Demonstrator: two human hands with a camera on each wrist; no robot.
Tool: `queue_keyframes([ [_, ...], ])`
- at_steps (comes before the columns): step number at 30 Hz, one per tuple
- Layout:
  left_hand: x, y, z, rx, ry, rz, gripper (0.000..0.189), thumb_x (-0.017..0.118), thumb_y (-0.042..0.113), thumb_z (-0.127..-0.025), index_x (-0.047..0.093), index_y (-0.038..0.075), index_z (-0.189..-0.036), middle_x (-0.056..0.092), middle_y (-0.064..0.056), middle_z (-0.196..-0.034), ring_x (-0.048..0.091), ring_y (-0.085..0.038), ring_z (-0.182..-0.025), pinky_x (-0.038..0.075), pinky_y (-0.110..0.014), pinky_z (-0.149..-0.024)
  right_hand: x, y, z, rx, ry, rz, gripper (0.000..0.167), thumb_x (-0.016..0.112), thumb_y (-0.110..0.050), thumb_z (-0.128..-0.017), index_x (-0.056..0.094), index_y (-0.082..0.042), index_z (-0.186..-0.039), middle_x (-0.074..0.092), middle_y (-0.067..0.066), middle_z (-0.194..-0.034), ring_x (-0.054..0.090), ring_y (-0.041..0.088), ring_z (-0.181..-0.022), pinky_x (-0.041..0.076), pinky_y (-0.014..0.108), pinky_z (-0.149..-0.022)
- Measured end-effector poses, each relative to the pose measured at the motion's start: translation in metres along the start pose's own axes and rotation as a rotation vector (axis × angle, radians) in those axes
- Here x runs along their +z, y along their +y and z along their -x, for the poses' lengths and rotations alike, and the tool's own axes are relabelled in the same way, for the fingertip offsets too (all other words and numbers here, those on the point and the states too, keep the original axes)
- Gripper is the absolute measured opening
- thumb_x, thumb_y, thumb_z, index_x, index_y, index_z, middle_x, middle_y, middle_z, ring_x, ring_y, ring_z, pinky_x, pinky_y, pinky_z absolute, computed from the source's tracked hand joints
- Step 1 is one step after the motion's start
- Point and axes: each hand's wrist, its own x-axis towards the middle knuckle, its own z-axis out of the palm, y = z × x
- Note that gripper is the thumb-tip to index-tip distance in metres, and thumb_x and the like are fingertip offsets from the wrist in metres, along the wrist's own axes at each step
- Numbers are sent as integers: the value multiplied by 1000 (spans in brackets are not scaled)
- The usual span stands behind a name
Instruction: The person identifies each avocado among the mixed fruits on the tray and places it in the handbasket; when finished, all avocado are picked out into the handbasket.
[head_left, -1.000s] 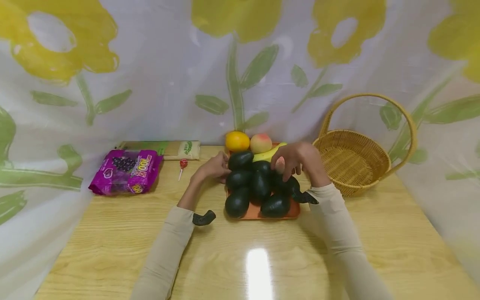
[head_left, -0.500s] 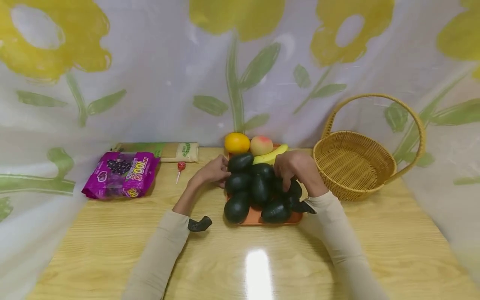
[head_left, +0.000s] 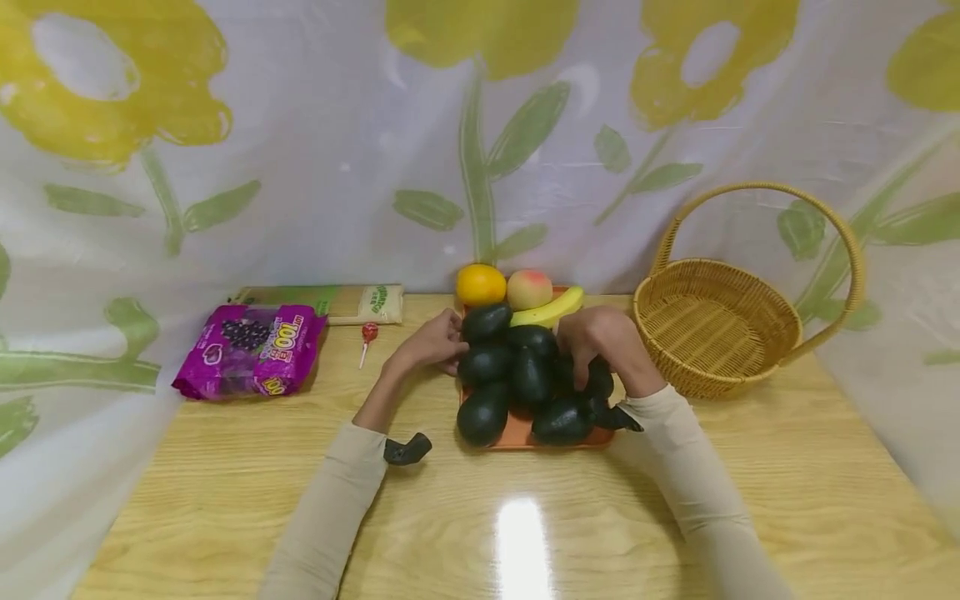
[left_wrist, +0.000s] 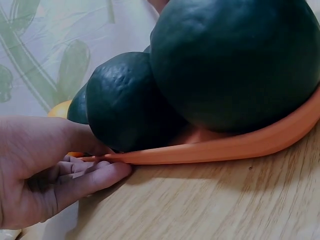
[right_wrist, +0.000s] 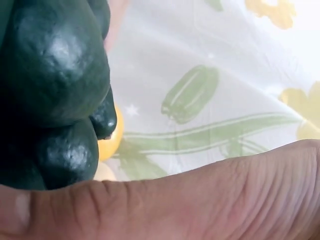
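Several dark green avocados (head_left: pixel 532 377) are heaped on an orange tray (head_left: pixel 517 437) in the head view. My left hand (head_left: pixel 437 342) pinches the tray's left rim. In the left wrist view its thumb lies over the orange rim (left_wrist: pixel 215 152) and its fingers (left_wrist: pixel 100 180) are underneath. My right hand (head_left: pixel 606 343) is bent over the right side of the heap, its fingers curled down around an avocado (head_left: pixel 600 379) there. The right wrist view shows the thumb (right_wrist: pixel 60 212) low in front of the avocados (right_wrist: pixel 60 60); the other fingertips are hidden.
Behind the avocados lie an orange-yellow fruit (head_left: pixel 481 286), a peach (head_left: pixel 529 289) and a banana (head_left: pixel 551 310). A wicker basket (head_left: pixel 716 383) with a tall handle stands right. Leftward are a purple bag (head_left: pixel 251 350), a lollipop (head_left: pixel 368 333) and a flat green-and-tan pack (head_left: pixel 345 302).
My right hand has come down and closed in on the right side of the heap, its fingers more curled. The left hand keeps its place at the tray rim. The head view has shifted slightly.
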Motion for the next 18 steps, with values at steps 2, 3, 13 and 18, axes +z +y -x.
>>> queue_keyframes([
  [2, 0, 0, 0, -3, 6, 5, 42, 63, 5, -99, 39, -4, -133, 65, -21, -102, 62, -14, -65, 63, -25, -57, -1, 1, 1, -2, -9, -23, 38, 89, -13, -69, 53, -22, -61, 44, -11, -63, 47, 9, -57, 45, 20, -49],
  [3, -1, 1, 0, -2, 7, 5, 43, 63, 5, -99, 39, -4, -134, 66, -23, -106, 63, -14, -65, 63, -25, -57, -2, 1, 1, 6, -11, -36, 34, 89, -13, -70, 56, -20, -64, 46, -10, -65, 51, 11, -58, 48, 21, -48],
  [13, 2, -3, 0, 17, 16, -41, 41, 64, 6, -99, 41, -3, -131, 66, -20, -98, 64, -14, -63, 62, -26, -55, -2, 20, 29, -32, 83, -249, 52, 82, -8, -75, 67, -15, -124, 59, 9, -129, 67, 21, -77, 62, 30, -60],
  [18, 1, -2, -1, 33, 26, -53, 41, 64, 7, -98, 42, -4, -131, 67, -29, -110, 66, -14, -66, 63, -27, -56, -8, 36, 46, -160, 228, -174, 53, 88, -12, -76, 67, -15, -124, 62, 11, -123, 58, 21, -89, 53, 28, -72],
])
